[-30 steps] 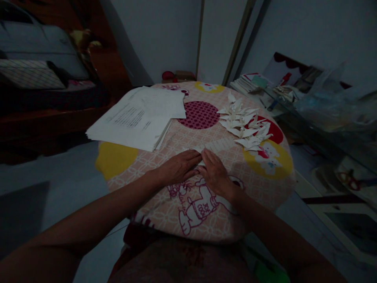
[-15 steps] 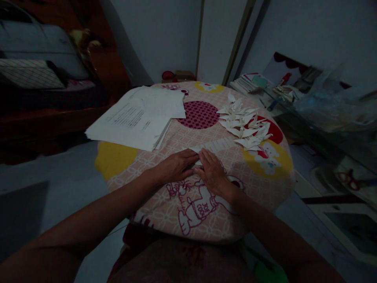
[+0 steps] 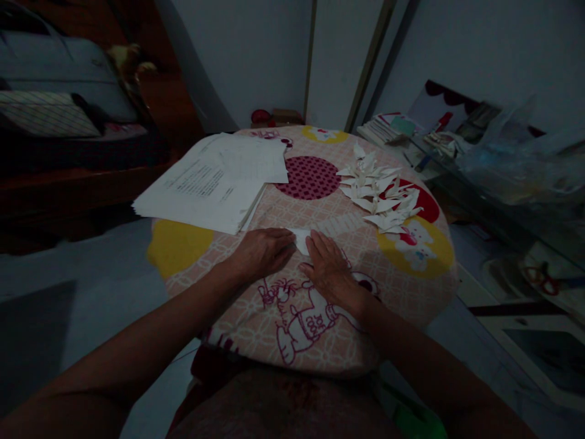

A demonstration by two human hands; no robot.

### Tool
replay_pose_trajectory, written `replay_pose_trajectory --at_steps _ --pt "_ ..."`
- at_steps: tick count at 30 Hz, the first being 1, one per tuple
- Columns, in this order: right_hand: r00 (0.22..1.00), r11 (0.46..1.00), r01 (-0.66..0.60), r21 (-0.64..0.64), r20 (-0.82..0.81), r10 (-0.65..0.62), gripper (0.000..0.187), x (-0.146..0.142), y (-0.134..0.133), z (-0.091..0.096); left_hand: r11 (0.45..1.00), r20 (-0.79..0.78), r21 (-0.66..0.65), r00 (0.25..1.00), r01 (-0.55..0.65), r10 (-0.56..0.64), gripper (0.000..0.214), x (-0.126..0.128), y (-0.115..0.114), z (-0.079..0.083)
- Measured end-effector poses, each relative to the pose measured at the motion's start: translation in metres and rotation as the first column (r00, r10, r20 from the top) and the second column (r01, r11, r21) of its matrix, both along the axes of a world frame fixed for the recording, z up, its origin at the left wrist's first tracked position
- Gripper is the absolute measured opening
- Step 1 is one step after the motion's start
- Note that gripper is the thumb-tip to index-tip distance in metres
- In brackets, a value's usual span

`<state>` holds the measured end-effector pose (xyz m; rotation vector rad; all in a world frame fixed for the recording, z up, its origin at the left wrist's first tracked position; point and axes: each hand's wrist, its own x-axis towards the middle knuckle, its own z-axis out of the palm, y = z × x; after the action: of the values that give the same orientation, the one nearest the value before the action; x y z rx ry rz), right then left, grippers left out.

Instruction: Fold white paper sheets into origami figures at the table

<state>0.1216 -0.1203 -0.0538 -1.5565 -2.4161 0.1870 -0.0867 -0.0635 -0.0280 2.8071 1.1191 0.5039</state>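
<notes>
On a round table with a pink patterned cloth (image 3: 411, 299) lies a small white paper piece (image 3: 302, 239). My left hand (image 3: 261, 251) rests flat on its left end, fingers stretched out and pressing it down. My right hand (image 3: 328, 267) lies flat on its right side, fingers extended over the paper. Most of the paper is hidden under the two hands. A cluster of several folded white paper shapes (image 3: 379, 192) lies on the cloth to the far right of my hands.
A stack of printed white sheets (image 3: 214, 180) lies at the table's far left. Books and clutter (image 3: 397, 128) sit behind the table on the right, beside a glass-topped surface with plastic bags (image 3: 512, 164). A dark wooden bench (image 3: 68, 177) stands at left.
My left hand has slid left along the paper, uncovering a white patch between the hands. My right hand shifted slightly toward me.
</notes>
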Motion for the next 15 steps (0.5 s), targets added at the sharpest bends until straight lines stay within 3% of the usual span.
replay_pose_trajectory --at_steps 6,15 --pt "1.0 1.0 -0.003 0.011 -0.007 0.003 0.063 0.0011 0.0009 -0.0053 0.996 -0.048 -0.01 0.995 -0.085 0.084 0.028 0.0 -0.0023 0.0055" --pt "0.999 1.0 -0.021 -0.001 0.044 0.021 0.061 0.0004 -0.001 0.0024 0.981 -0.098 -0.058 0.979 -0.186 0.18 0.031 0.0001 -0.0033 0.0107"
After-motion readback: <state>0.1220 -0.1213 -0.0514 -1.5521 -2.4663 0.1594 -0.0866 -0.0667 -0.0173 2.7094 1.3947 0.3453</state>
